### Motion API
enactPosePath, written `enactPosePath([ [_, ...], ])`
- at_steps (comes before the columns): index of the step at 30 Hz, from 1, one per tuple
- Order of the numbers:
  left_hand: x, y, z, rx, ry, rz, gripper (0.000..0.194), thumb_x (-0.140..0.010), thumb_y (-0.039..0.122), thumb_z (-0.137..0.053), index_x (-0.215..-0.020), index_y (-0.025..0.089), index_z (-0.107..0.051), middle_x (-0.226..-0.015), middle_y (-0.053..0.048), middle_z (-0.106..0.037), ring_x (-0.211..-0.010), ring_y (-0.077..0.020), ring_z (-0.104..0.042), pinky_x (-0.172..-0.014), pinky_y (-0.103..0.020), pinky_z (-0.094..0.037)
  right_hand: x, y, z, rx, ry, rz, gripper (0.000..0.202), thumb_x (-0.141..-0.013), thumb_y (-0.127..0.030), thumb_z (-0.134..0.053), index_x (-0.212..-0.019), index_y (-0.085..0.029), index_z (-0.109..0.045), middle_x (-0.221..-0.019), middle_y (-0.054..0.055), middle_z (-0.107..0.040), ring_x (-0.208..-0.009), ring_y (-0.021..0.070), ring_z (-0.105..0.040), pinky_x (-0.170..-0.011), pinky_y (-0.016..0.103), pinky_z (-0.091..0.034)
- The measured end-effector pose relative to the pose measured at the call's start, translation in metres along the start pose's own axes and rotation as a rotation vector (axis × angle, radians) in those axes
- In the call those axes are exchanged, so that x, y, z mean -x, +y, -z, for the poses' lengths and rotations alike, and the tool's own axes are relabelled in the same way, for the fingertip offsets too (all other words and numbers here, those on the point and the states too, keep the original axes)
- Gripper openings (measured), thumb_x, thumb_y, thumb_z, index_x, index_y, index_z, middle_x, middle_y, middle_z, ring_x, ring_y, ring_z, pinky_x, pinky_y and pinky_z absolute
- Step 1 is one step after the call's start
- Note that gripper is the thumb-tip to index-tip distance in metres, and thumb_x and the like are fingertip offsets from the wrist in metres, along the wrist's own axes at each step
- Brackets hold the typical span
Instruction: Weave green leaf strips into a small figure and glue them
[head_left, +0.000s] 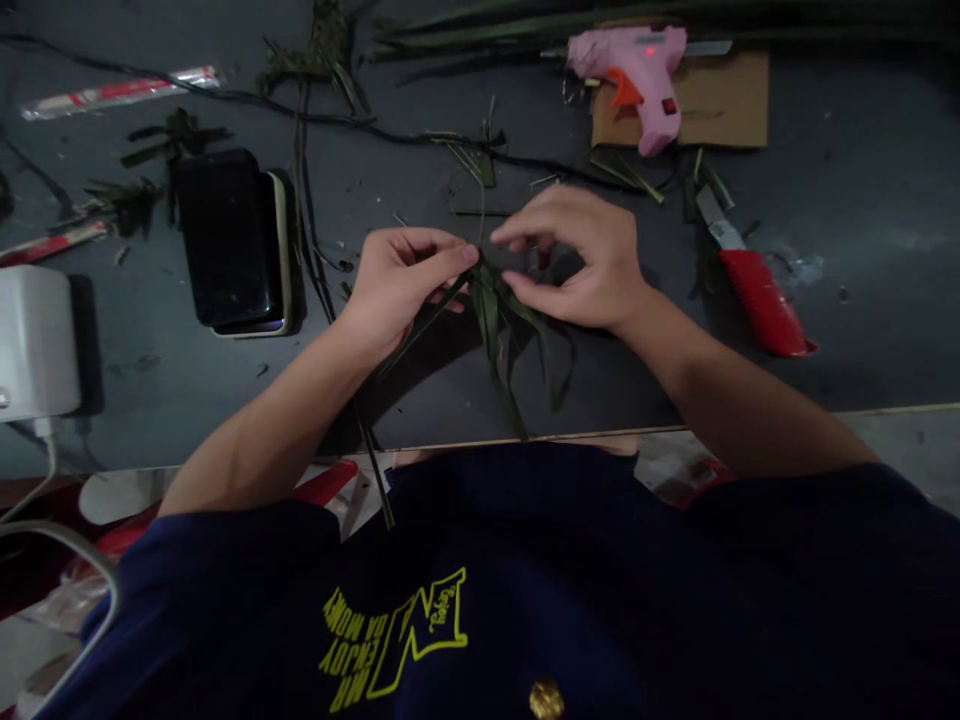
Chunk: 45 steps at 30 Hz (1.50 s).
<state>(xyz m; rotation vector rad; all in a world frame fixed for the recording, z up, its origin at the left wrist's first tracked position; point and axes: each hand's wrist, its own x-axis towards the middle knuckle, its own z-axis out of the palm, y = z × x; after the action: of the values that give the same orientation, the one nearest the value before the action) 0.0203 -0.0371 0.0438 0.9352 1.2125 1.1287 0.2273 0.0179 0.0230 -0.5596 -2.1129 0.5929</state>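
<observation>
Between my hands, a bundle of green leaf strips [489,310] fans out downward toward the table's front edge, with a thin stem rising from its top. My left hand [409,275] pinches the top of the bundle between thumb and forefinger. Just to the right of the bundle, my right hand [581,255] is curved, its thumb and fingertips apart with a gap between them. The right thumb tip is close to the strips; whether it touches them cannot be told.
A pink glue gun [656,75] rests over cardboard [724,100]. A red cutter [765,300], its blade out, lies right. Stacked phones [225,240] and a white charger [37,345] are left. A black cable [262,103] crosses behind my hands, among leaf scraps [176,135].
</observation>
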Motion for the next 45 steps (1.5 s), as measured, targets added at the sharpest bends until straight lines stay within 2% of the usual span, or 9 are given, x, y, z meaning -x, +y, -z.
enactPosePath([
  [4,-0.005,-0.004,0.003,0.009,-0.031,-0.007,0.013,-0.084,0.015,-0.076,-0.071,0.017,-0.076,-0.064,0.001,-0.070,-0.051,-0.0076,-0.062,-0.045,-0.018,-0.053,0.002,0.003,0.001,0.162,-0.066,0.243,0.014,-0.098,-0.030,-0.064,-0.101,-0.027,-0.076,-0.096,-0.001,-0.076,-0.085,0.0108,-0.071,-0.081,0.028,-0.060],
  [8,-0.006,-0.005,0.000,-0.001,-0.035,0.059,0.016,-0.082,0.011,-0.073,-0.067,0.015,-0.074,-0.057,0.003,-0.064,-0.043,-0.0053,-0.056,-0.041,-0.015,-0.046,0.005,0.009,-0.002,0.217,-0.046,0.413,0.015,-0.099,-0.032,-0.063,-0.111,-0.028,-0.073,-0.097,-0.004,-0.075,-0.089,0.0091,-0.072,-0.080,0.024,-0.058],
  [14,-0.005,-0.003,-0.006,-0.092,-0.004,0.074,0.017,-0.079,0.010,-0.074,-0.062,0.015,-0.073,-0.051,0.005,-0.060,-0.038,-0.0036,-0.050,-0.038,-0.012,-0.039,0.009,-0.001,-0.005,0.226,0.034,0.419,0.012,-0.096,-0.029,-0.065,-0.105,-0.023,-0.067,-0.091,-0.002,-0.073,-0.082,0.0113,-0.072,-0.074,0.025,-0.057],
  [17,-0.003,-0.002,-0.007,-0.128,-0.007,0.057,0.016,-0.076,0.010,-0.076,-0.062,0.015,-0.074,-0.051,0.005,-0.060,-0.037,-0.0029,-0.048,-0.036,-0.013,-0.036,0.010,-0.005,-0.008,0.195,0.052,0.365,0.009,-0.094,-0.024,-0.064,-0.102,-0.022,-0.067,-0.091,-0.002,-0.073,-0.082,0.0122,-0.072,-0.074,0.025,-0.058],
  [26,-0.002,-0.002,-0.007,-0.147,0.009,0.005,0.015,-0.074,0.009,-0.078,-0.062,0.016,-0.075,-0.053,0.004,-0.062,-0.043,-0.0052,-0.050,-0.041,-0.018,-0.036,0.012,-0.001,-0.008,0.269,-0.025,0.335,0.015,-0.100,-0.033,-0.059,-0.107,-0.025,-0.069,-0.091,-0.002,-0.072,-0.087,0.0129,-0.072,-0.075,0.027,-0.056],
  [30,-0.005,0.002,-0.006,0.064,0.035,0.190,0.039,-0.094,0.019,-0.058,-0.057,0.017,-0.070,-0.055,-0.001,-0.065,-0.047,-0.0077,-0.051,-0.046,-0.022,-0.040,0.009,-0.009,-0.007,0.282,0.092,0.370,0.006,-0.097,-0.023,-0.063,-0.100,-0.023,-0.068,-0.085,-0.003,-0.075,-0.075,0.0098,-0.070,-0.066,0.023,-0.053],
  [33,-0.004,0.012,-0.006,0.132,-0.038,0.315,0.045,-0.097,0.019,-0.039,-0.073,0.013,-0.077,-0.071,-0.005,-0.073,-0.061,-0.0124,-0.065,-0.056,-0.024,-0.051,0.007,-0.015,-0.008,0.228,0.182,0.345,0.003,-0.092,-0.018,-0.070,-0.094,-0.020,-0.068,-0.080,-0.004,-0.074,-0.068,0.0078,-0.069,-0.059,0.019,-0.050],
  [39,0.001,0.017,-0.003,-0.033,-0.150,0.156,0.024,-0.080,0.027,-0.069,-0.099,0.019,-0.081,-0.087,-0.003,-0.077,-0.097,-0.0270,-0.078,-0.079,-0.036,-0.064,0.006,-0.012,-0.011,0.091,0.278,0.138,0.014,-0.096,-0.031,-0.066,-0.088,-0.022,-0.074,-0.072,0.000,-0.072,-0.059,0.0105,-0.064,-0.059,0.024,-0.056],
  [45,0.000,0.006,0.012,-0.103,-0.258,0.038,0.066,-0.053,0.037,-0.098,-0.115,0.031,-0.078,-0.104,0.000,-0.080,-0.113,-0.0316,-0.074,-0.081,-0.035,-0.066,0.004,-0.012,-0.007,0.026,0.220,-0.077,0.031,-0.098,-0.046,-0.062,-0.086,-0.021,-0.076,-0.070,0.002,-0.068,-0.056,0.0100,-0.058,-0.054,0.025,-0.052],
])
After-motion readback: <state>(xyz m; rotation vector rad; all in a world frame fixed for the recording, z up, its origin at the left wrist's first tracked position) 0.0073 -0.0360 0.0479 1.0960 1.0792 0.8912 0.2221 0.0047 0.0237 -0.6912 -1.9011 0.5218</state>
